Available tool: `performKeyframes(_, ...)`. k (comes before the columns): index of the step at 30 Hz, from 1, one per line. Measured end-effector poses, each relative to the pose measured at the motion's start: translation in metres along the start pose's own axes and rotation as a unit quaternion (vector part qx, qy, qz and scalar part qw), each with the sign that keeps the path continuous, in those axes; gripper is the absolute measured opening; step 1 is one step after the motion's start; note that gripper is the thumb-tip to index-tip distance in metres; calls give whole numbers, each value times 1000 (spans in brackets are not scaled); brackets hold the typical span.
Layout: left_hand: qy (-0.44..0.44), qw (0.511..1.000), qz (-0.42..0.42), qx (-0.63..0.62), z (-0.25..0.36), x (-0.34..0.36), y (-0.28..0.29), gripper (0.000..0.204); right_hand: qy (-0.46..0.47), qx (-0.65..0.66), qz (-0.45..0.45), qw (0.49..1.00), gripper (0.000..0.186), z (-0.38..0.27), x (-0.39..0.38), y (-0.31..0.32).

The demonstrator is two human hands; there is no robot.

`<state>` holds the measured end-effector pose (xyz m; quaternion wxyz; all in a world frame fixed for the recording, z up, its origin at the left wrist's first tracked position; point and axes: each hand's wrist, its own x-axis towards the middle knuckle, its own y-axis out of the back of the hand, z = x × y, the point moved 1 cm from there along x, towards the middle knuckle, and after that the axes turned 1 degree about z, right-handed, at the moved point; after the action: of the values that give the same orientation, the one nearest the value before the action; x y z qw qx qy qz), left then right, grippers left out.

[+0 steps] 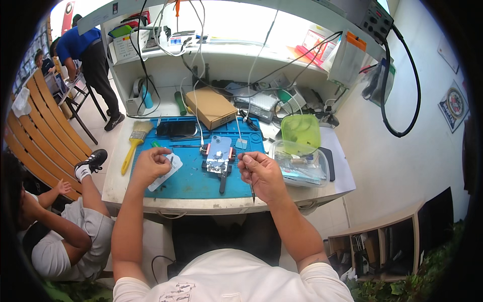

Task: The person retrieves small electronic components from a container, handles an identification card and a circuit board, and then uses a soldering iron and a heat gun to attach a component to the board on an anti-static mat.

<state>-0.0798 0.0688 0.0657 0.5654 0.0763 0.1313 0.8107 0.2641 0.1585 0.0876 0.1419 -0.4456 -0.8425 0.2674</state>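
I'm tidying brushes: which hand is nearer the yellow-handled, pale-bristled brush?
Left. The left hand is just right of the brush; the right hand is farther right, past the blue rectangular phone.

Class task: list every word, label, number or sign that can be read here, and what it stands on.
No text is clear enough to quote.
Blue phone: no print legible.
White shirt: markings too small.
Wall emblem: lettering too blurred.
White shelf box: print too small.

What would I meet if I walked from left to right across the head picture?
Brown slatted wooden bench → bare left hand → blue rectangular phone → bare right hand holding a thin dark pointed tool → low light-brown wooden shelf unit.
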Motion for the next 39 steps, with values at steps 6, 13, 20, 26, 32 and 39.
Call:
performKeyframes(6,-33,979,-61,-192,55,-20,-44,23,13,-7,-2,1000,20,7,3,-7)
performKeyframes(13,-78,929,-101,-346,83,-19,-96,17,25,4,0,1000,20,16,6,-15)
performKeyframes(20,-78,911,-52,-400,81,-17,-134,16,45,29,9,999,19,26,8,-18)
performKeyframes(26,-102,920,5,-378,77,-20,-146,12,82,25,31,996,19,33,8,-17)
performKeyframes(32,-125,929,3,-349,79,-22,-146,12,112,-7,32,993,20,36,8,-18)
performKeyframes(39,-141,923,5,-358,79,-24,-148,12,136,-33,35,990,20,37,6,-18)
